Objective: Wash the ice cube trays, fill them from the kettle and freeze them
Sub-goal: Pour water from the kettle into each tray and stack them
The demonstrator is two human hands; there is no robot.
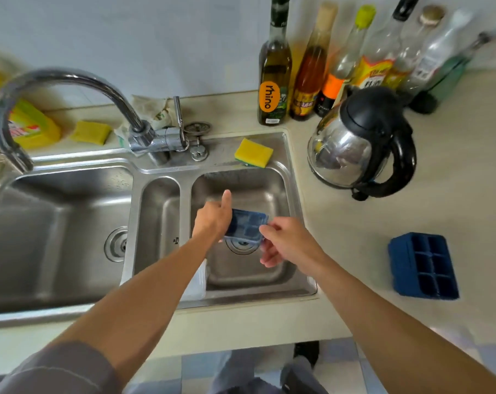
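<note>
Over the small right basin [280,268] of the steel sink, a translucent blue ice cube tray piece [248,227] is held tilted. My left hand [212,220] grips its left edge, with the thumb sticking up. My right hand [286,240] pinches its right edge. On the counter to the right lies a dark blue ice cube tray [424,265] with its cells facing up. The chrome kettle [360,143] with a black lid and handle stands behind it.
The curved tap [56,81] reaches over the large left basin [56,223]. A yellow sponge [253,152] lies on the sink's rim, another sponge [91,131] and a yellow packet [30,125] at the back left. Several bottles [275,66] line the wall.
</note>
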